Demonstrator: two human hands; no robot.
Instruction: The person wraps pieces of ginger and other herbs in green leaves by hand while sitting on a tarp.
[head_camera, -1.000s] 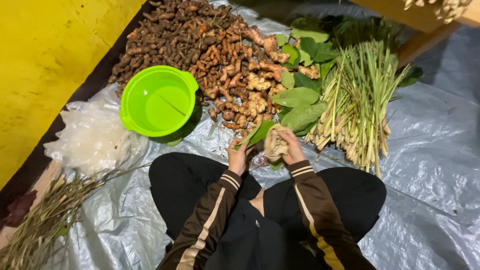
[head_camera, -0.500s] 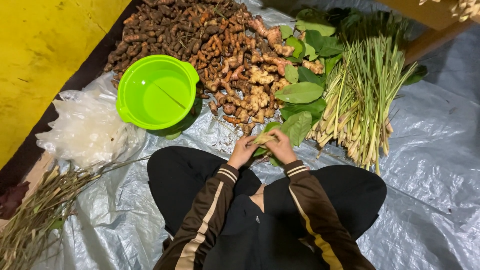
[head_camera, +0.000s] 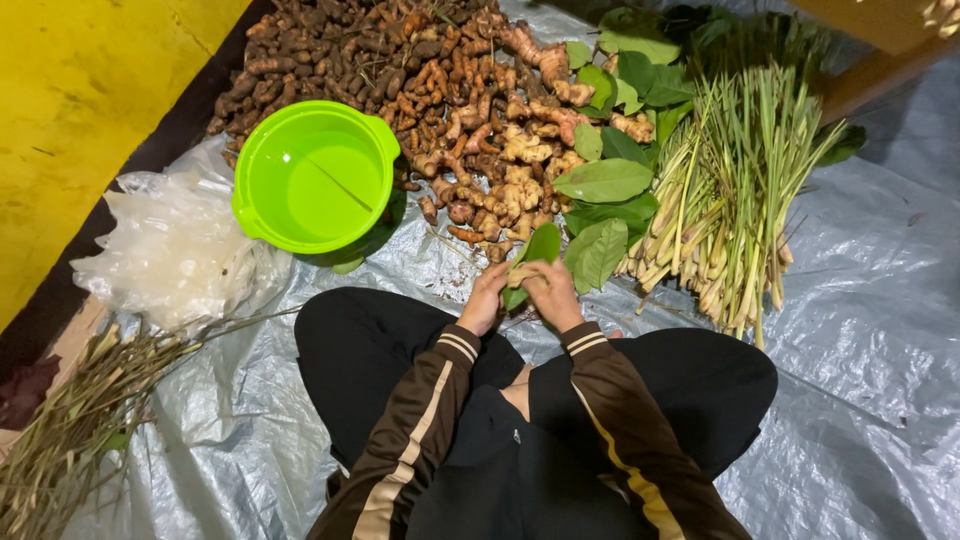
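Observation:
I sit cross-legged on a grey plastic sheet (head_camera: 860, 290). My left hand (head_camera: 487, 298) and my right hand (head_camera: 553, 293) meet in front of my knees. Both grip a small bundle: a pale root piece wrapped in a green leaf (head_camera: 535, 255). The leaf sticks up between my fingers. Just beyond my hands lies a pile of brown and orange roots (head_camera: 440, 90), with loose green leaves (head_camera: 605, 180) to its right.
A bright green plastic basin (head_camera: 312, 175) stands to the left of the roots. Lemongrass stalks (head_camera: 730, 190) lie at the right. Crumpled clear plastic bags (head_camera: 170, 245) and dry stalks (head_camera: 70, 430) are at the left, beside a yellow wall (head_camera: 80, 90).
My hands have stayed together on the leaf bundle, working it slightly. The camera has tilted, so the scene sits a little lower in view.

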